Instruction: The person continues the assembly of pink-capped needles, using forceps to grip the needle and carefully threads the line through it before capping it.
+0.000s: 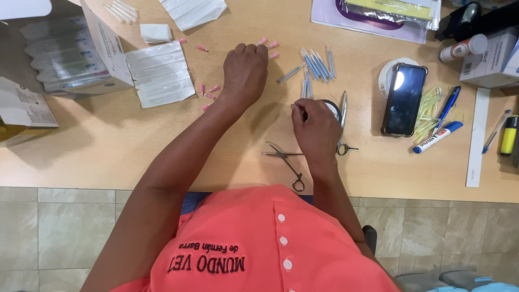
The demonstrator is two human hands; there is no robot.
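My left hand [246, 69] is curled into a fist on the wooden table [108, 146], its knuckles touching a few pink needle caps [268, 45]. What it holds, if anything, is hidden. My right hand [316, 128] is nearer to me, with its fingertips pinched on a small thin piece that I cannot make out. This hand lies beside a small round object [332, 107] and a pair of scissors [344, 121]. A loose bunch of pale blue needles [316, 65] lies between the two hands. Metal forceps [286, 160] rest just left of my right wrist.
More pink caps [208, 92] are scattered near white sealed packs [162, 74] and an open box [73, 54] on the left. On the right are a phone [404, 99], yellow-green needles [430, 111], a blue pen [447, 105], a marker [438, 137], a white ruler [476, 138] and a yellow highlighter [508, 135].
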